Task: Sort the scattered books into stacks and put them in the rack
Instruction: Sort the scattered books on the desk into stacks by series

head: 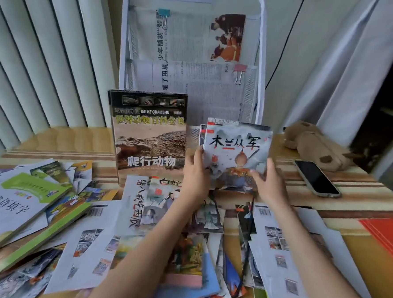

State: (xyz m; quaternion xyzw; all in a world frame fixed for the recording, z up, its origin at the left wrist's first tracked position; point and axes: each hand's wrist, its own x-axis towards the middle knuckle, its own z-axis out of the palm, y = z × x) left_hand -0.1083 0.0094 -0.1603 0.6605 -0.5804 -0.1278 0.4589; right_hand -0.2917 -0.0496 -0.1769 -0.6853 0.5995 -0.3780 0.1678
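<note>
Many loose books [76,222] lie at left, the tall reptile book [149,136] stands next, then your left hand [195,171] and right hand [270,178] grip opposite edges of an upright picture-book stack [235,151], the rack [192,56] straight beyond it.

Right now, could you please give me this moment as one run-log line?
both hands: left hand, right hand | hold: small book stack upright | near: rack, crocodile book | loose books: unsorted

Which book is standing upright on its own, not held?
The big reptile encyclopedia with the crocodile cover, leaning against the white rack. The rest lie flat on the table, apart from the small stack in both hands.
</note>
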